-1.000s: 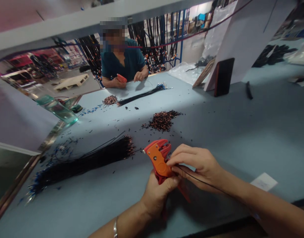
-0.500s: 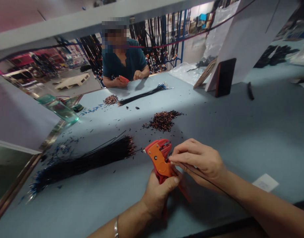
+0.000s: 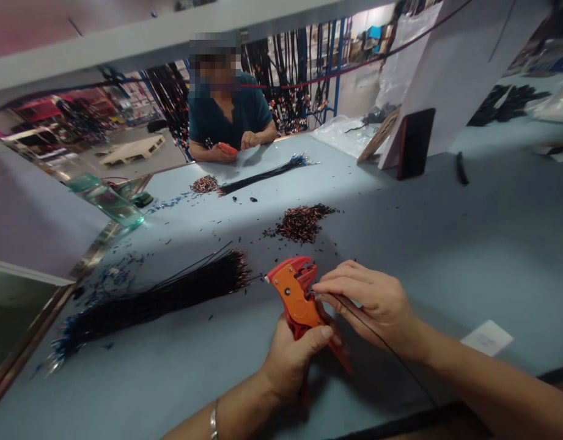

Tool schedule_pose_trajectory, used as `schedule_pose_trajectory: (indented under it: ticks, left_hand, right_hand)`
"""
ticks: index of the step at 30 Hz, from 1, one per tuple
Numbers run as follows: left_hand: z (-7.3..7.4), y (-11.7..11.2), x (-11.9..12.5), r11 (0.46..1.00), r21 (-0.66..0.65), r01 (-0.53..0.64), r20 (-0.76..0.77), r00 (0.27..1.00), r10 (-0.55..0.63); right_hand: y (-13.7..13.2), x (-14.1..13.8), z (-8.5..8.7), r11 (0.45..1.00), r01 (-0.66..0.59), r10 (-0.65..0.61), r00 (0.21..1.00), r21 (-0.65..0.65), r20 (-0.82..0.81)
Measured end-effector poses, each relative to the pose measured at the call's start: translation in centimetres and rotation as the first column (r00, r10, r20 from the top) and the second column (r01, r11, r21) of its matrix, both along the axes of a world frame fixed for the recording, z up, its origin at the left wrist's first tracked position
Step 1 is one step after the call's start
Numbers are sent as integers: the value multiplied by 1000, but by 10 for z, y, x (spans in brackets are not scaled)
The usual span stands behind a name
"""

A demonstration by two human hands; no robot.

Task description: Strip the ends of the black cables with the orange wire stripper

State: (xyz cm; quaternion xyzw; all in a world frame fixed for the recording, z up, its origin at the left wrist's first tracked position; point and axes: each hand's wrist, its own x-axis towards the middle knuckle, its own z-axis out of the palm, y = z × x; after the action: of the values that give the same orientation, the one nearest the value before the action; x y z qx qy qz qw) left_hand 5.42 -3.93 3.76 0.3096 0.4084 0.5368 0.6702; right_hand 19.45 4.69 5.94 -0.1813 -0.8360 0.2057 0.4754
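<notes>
Head view: our left hand (image 3: 290, 360) gripped the orange-and-red plastic wire stripper (image 3: 296, 296), head pointing away. Just to its right, our right hand (image 3: 370, 299) pinched a thin black wire (image 3: 382, 345) at its mouth, the wire trailing back toward us over the blue bench (image 3: 446, 256).

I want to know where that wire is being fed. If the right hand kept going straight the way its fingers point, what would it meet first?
The right hand points left, its fingertips pinching a thin black wire. First in line is the head of the orange stripper, right at the fingertips and apparently touching, held by the left hand.
</notes>
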Motion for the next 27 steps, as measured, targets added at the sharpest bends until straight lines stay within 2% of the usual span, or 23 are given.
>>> schedule_pose_trajectory:
  ticks: [5, 9, 14, 18, 21, 27]
  left_hand:
    - [0, 0, -1, 998, -27, -57, -76, 996, 54]
    - [-2, 0, -1, 994, -31, -109, -58, 993, 107]
    - [-4, 0, 0, 992, -31, -120, -38, 992, 119]
    - [-2, 0, 1, 998, -21, -63, -32, 998, 63]
    - [-2, -1, 2, 999, -38, -1, -22, 1000, 1]
    - [-5, -1, 4, 998, -60, 4, 24, 1000, -3]
  right_hand:
    - [-3, -2, 0, 1000, -7, 7, 1000, -5, -7]
    - [-6, -3, 2, 998, 51, -50, 998, -25, 34]
    - [-7, -2, 2, 998, 27, -25, 999, -62, 35]
    - [-8, -1, 1, 992, 64, -55, 995, -105, 86]
    - [-8, -1, 0, 993, 70, -62, 994, -92, 88]
    - [-8, -3, 0, 996, 59, -57, 998, -60, 39]
